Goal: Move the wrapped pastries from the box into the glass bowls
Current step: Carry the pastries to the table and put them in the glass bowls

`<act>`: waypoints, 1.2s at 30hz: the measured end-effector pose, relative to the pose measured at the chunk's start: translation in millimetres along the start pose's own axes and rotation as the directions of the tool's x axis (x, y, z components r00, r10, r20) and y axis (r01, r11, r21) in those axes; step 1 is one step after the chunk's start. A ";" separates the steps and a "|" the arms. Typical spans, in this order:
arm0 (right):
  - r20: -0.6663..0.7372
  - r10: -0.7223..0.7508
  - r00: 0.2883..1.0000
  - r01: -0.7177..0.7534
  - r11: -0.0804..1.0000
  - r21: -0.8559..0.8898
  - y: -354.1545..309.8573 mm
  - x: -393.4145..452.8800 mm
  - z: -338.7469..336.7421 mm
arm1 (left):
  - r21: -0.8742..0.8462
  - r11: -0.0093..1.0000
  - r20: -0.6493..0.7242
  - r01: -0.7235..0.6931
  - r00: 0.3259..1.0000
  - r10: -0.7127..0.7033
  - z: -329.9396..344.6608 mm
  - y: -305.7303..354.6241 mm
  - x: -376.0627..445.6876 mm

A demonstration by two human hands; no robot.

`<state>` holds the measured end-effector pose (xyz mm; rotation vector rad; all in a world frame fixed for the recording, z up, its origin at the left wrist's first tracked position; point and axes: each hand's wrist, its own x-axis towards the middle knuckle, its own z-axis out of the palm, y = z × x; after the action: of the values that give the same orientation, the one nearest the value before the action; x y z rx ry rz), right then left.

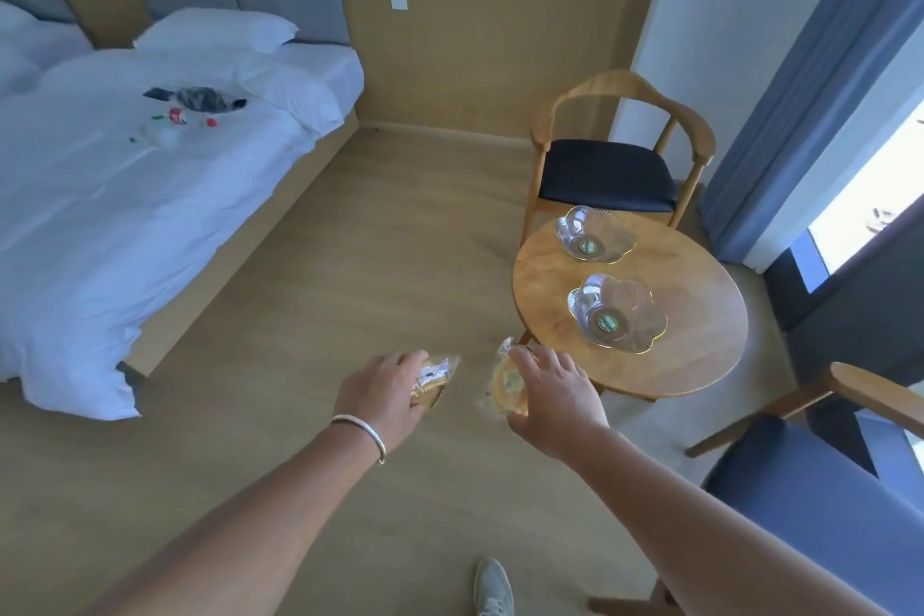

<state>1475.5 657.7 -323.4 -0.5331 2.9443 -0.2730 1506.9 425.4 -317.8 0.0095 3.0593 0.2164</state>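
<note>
In a bedroom, two empty bowls (617,313) stood on the tabletop (700,355). Our left hand (387,390) gripped one pastry (434,381), our right hand (552,395) another; next we had to lower each into a bowl.

Both bare arms stretched forward and up from the near edge, roughly level with each other. Left hand (387,390) palm down, silver bangle (362,430) on the wrist, fingers curled around a wrapped pastry (434,378). Right hand (547,403) just to the right of it, back turned up, fingers spread and gripping a second wrapped pastry (506,383). Hands near, not touching.
</note>
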 end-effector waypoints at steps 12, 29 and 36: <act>0.016 0.040 0.999 -0.040 0.999 0.029 48.4 164.0 -22.8 | -0.002 0.999 -0.008 -0.049 0.999 0.049 -24.8 -11.5 181.8; 0.046 0.193 0.980 -0.191 0.981 -0.040 21.0 443.7 -38.9 | -0.070 0.979 0.027 -0.194 0.980 0.196 -49.3 -148.4 475.9; 0.042 0.290 0.956 -0.290 0.957 -0.014 46.0 494.4 -45.7 | -0.083 0.953 0.069 -0.292 0.952 0.298 -46.5 -139.2 561.9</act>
<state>993.8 529.7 -338.4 -0.1006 2.9287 -0.2129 943.0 287.5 -333.1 0.4626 2.9536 0.3346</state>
